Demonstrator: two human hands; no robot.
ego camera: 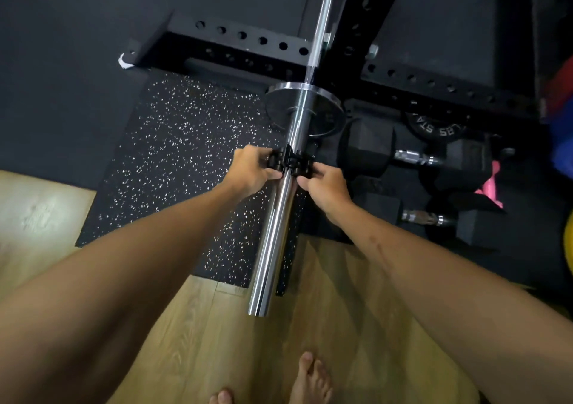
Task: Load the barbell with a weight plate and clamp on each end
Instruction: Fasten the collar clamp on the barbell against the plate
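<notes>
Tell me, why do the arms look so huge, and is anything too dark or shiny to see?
Head view: the wide lens stretches the near arms; glare streaks the barbell; the clamp between left hand and right hand is dim and slightly blurred; the plate and rack sit in shadow.

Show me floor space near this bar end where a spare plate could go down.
Free: the speckled mat left of the barbell sleeve, and the wood floor below it. Crowded: right of the sleeve, where dumbbells and a plate sit.

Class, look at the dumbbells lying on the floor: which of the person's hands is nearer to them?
Right. The right hand grips the clamp on the side facing the dumbbells; the left hand is across the bar.
</notes>
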